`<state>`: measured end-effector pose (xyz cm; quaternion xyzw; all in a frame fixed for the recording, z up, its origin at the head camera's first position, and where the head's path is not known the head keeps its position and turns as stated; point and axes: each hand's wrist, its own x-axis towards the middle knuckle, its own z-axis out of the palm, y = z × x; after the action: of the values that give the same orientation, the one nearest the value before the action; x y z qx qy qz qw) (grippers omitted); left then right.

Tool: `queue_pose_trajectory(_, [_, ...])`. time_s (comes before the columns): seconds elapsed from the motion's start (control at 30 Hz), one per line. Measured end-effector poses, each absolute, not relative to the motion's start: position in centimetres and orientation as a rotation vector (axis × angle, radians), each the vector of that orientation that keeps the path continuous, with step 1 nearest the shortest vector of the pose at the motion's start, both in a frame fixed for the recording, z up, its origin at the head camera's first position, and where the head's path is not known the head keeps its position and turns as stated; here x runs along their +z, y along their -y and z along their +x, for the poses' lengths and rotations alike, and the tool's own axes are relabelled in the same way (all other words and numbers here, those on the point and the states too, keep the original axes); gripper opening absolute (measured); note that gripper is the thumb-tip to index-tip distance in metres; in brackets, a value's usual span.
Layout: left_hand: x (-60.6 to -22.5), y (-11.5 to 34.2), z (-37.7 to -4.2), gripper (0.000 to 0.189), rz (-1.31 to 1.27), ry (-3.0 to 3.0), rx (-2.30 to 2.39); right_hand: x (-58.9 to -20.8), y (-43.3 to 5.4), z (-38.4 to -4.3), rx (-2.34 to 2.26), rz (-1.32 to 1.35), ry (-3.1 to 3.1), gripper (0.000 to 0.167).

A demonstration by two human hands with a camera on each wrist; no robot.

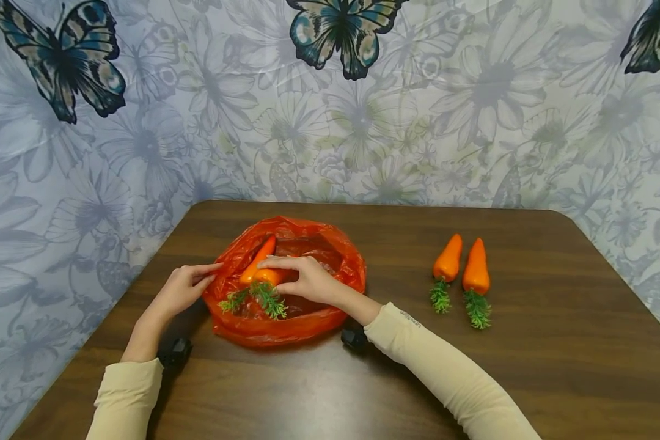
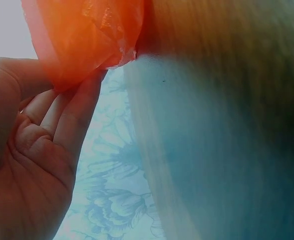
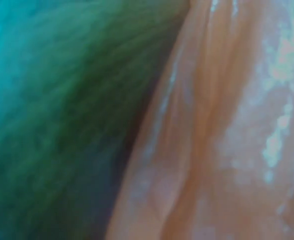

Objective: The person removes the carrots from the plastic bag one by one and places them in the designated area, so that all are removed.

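From my head, one camera faces forward and down, far enough back to take in the tabletop [image 1: 555, 305], the wall [image 1: 418, 122] behind it and both my left hand [image 1: 181, 290] and right hand [image 1: 302, 280]. My left wrist camera [image 1: 177, 353] looks from close by along that hand to the edge of the red bag [image 1: 286, 333], which the head view shares; my right wrist camera [image 1: 354, 338] sits so near the bag that its plastic blurs.

Bag [image 1: 291, 333]: thin, crinkled plastic film, glossy
Carrots [image 1: 476, 269] at the bag's 3 o'clock: smooth, plastic-looking, softly shiny
Carrot tops [image 1: 477, 310]: rough, plastic-looking sprigs
Table [image 1: 555, 293]: smooth, wood-grained, satin sheen
Sleeves [image 1: 445, 370]: matt cloth
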<state>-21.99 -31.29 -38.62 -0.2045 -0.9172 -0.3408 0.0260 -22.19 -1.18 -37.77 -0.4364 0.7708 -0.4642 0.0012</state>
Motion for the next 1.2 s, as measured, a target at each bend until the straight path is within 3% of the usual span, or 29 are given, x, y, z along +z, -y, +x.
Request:
queue_pose_trajectory(0.9, [-38.9,31.0,-21.5,0.031,-0.624,2.841,-1.032,-36.7,-0.1,-20.9,-1.591,-1.392,-2.337,0.05])
queue_pose_trajectory(1.2, [-38.5,30.7,-21.8,0.032,-0.605,2.851,-1.034,-33.0,-1.6,-18.9,-1.624,-1.421,-2.326,0.048])
